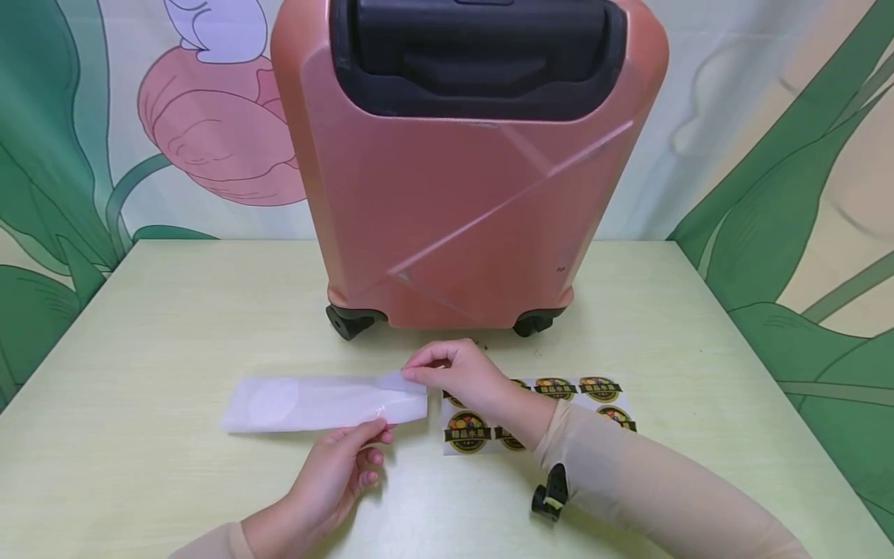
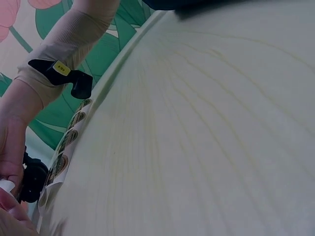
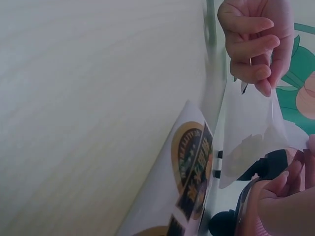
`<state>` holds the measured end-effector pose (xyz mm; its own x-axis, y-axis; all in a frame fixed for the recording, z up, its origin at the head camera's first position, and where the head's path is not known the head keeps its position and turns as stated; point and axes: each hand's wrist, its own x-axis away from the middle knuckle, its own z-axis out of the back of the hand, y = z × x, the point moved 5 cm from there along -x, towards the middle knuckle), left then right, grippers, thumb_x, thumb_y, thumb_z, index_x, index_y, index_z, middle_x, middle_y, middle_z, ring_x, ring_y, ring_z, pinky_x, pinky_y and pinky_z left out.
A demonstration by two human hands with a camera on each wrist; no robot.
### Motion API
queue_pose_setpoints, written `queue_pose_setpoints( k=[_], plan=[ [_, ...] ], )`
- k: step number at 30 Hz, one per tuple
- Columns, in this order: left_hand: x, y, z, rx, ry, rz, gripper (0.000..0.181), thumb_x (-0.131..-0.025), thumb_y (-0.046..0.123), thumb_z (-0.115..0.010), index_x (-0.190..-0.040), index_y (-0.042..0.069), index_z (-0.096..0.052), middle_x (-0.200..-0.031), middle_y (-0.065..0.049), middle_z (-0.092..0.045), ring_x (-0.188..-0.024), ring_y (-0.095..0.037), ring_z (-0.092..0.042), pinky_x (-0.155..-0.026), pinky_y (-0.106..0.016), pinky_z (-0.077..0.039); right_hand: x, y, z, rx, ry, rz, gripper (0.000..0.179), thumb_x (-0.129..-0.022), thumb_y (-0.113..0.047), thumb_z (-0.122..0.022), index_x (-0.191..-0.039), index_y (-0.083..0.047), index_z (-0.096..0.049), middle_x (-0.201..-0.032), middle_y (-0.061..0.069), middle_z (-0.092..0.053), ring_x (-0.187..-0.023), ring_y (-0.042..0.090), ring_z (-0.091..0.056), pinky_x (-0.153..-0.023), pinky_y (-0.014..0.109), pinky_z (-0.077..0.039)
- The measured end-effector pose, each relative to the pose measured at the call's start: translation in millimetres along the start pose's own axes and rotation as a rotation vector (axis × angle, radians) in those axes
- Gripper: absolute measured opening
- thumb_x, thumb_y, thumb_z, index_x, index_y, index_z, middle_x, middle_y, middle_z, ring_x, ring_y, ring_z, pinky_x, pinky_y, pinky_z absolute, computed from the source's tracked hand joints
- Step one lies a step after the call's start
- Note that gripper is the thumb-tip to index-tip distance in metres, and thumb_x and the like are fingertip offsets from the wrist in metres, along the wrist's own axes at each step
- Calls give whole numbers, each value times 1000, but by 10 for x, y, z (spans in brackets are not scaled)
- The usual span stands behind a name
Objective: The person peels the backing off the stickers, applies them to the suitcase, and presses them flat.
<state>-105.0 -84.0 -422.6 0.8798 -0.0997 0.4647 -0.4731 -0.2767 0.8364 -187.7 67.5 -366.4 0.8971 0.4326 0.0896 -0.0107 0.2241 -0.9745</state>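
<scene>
A long, narrow white plastic bag (image 1: 314, 405), partly see-through, lies across the table in the head view. My left hand (image 1: 338, 470) pinches its lower edge near the right end between thumb and fingers. At the bag's upper right corner, my right hand (image 1: 461, 380) grips a small flap with thumb and forefinger. The right wrist view shows the bag (image 3: 248, 128) hanging from the left hand (image 3: 261, 44), with the right hand (image 3: 288, 196) at the lower right. Under the right wrist lies a sheet of round black and gold stickers (image 1: 468, 432), partly covered by the forearm.
A pink hard-shell suitcase (image 1: 447, 210) with black wheels and a black handle recess stands at the back of the pale wooden table (image 1: 140, 334). Behind it hangs a backdrop (image 1: 789, 256) printed with leaves and flowers. A small black camera (image 1: 552, 493) is strapped to the right wrist.
</scene>
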Motion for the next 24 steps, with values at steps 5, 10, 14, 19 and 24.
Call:
queue_pose_setpoints(
  k=[5, 10, 14, 19, 24],
  plan=[
    [7, -4, 5, -3, -20, 14, 28, -92, 16, -54, -104, -9, -60, -83, -1, -60, -57, -4, -47, -47, -14, -41, 1, -22, 26, -18, 15, -7, 14, -83, -9, -70, -94, 0, -71, -98, 5, -66, -84, 15, -60, -81, 43, -49],
    [10, -11, 11, -20, -33, 15, 27, -92, 16, -54, -104, -8, -61, -84, 0, -60, -58, -4, -48, -48, -14, -41, -5, -33, 54, 3, 28, 12, 17, -84, -11, -70, -94, 2, -70, -98, 4, -66, -87, 14, -58, -76, 29, -48],
    [1, -21, 13, -22, -35, 12, 26, -92, 15, -54, -104, -7, -62, -84, 0, -60, -59, -4, -48, -48, -14, -41, -7, -42, 87, 24, 49, 11, 18, -84, -13, -70, -95, 1, -70, -100, 5, -66, -91, 17, -58, -75, 27, -48],
    [-8, -38, 24, -38, -21, 14, 25, -92, 15, -55, -103, -6, -62, -83, 0, -61, -59, -4, -48, -49, -15, -41, -2, -52, 114, 42, 65, 0, 19, -84, -14, -70, -96, 0, -71, -100, 4, -66, -95, 21, -58, -75, 25, -48],
    [-9, -51, 38, -48, -40, 23, 24, -92, 16, -56, -102, -5, -63, -82, 2, -62, -58, -3, -48, -48, -15, -41, 7, -45, 122, 40, 69, -12, 19, -84, -14, -70, -96, 1, -70, -99, 4, -66, -90, 15, -59, -75, 25, -48]
  ],
)
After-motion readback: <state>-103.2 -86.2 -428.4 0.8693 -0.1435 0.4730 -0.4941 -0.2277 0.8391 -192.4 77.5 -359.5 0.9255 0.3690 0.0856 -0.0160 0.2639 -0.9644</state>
